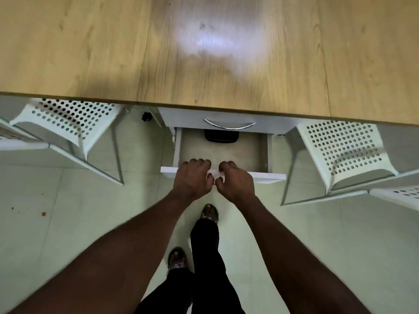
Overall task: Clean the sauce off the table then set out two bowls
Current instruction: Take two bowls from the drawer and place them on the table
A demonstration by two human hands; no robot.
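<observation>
in the head view, the wooden bench (90, 53) is seen across the top of the frame with a pale patch of glare near its middle, and below its near edge a white drawer (267, 175) stands pulled out under a closed one with a curved metal handle (229, 125). the drawer's front edge is gripped by the left hand (192, 180) and the right hand (237, 182), side by side and almost touching, with the fingers (197, 162) of both curled over the edge into the drawer, where a dark object (221, 135) is lodged at the back. white perforated chairs (68, 132) are set at either side, and reddish specks (43, 214) are scattered on the floor (340, 245) at the left.
</observation>
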